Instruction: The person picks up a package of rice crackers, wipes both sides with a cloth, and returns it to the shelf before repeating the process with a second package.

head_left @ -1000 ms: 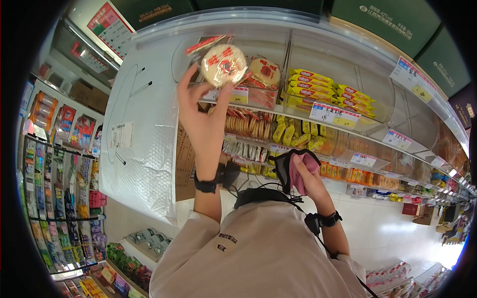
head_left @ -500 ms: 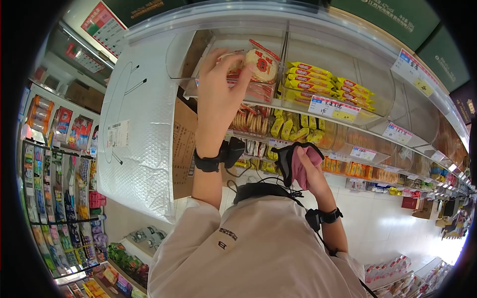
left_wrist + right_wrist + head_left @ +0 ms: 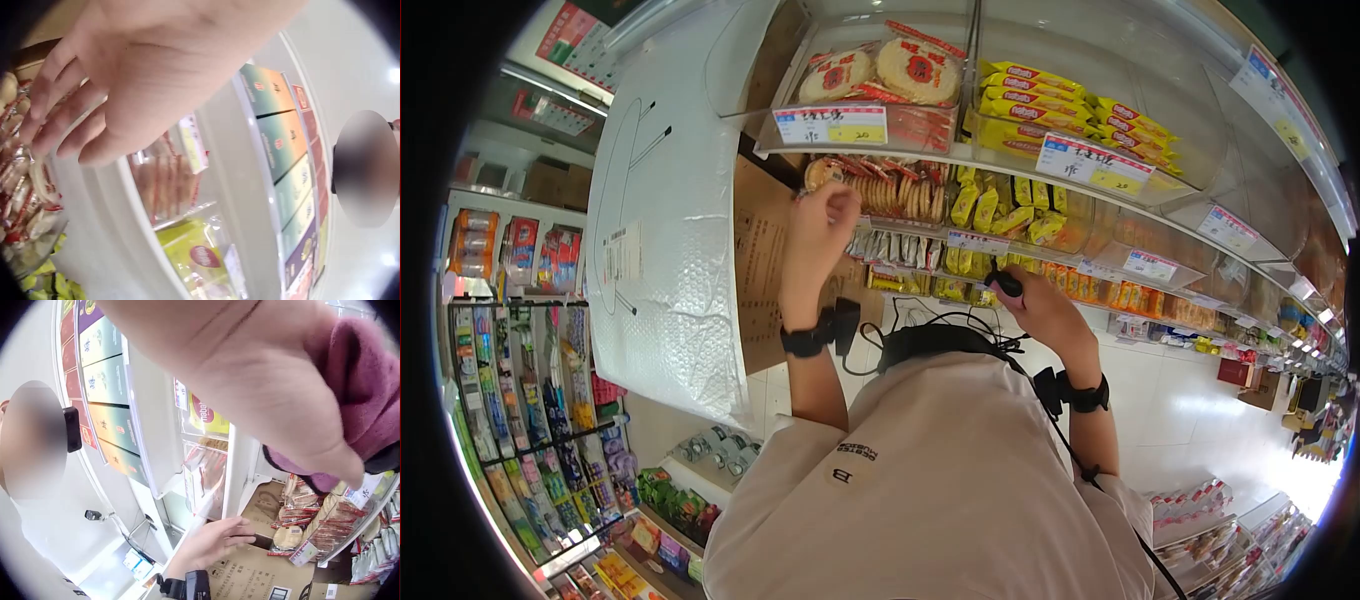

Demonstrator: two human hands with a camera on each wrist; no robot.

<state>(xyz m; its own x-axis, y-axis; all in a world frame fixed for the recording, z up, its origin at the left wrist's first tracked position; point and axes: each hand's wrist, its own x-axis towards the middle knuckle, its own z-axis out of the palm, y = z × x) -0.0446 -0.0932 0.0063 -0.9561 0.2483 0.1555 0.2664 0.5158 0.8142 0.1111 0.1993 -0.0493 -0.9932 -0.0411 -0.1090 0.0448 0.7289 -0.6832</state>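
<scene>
My left hand (image 3: pixel 825 225) is at the lower shelf, its fingers loosely bent and close to a round cracker pack (image 3: pixel 824 172). In the right wrist view a gap shows between those fingers and the nearest cracker pack (image 3: pixel 287 537). A row of wrapped round crackers (image 3: pixel 905 190) stands beside it on that shelf. In the bin above lie two large flat packs of white rice crackers (image 3: pixel 918 70) with red print. My right hand (image 3: pixel 1050 315) grips a pink and black cloth pouch (image 3: pixel 365 394), its pink side mostly hidden in the head view.
Yellow wafer packs (image 3: pixel 1025 100) fill the neighbouring bin, behind a price tag (image 3: pixel 1100 165). A silver insulating sheet (image 3: pixel 670 240) and a cardboard box (image 3: pixel 765 260) stand left of the shelves. Below hang smaller yellow packs (image 3: pixel 990 205).
My left hand first held up a rice cracker pack, then lowered it into the upper bin and let go. It has since come down to the lower shelf. The pouch has turned in my right hand.
</scene>
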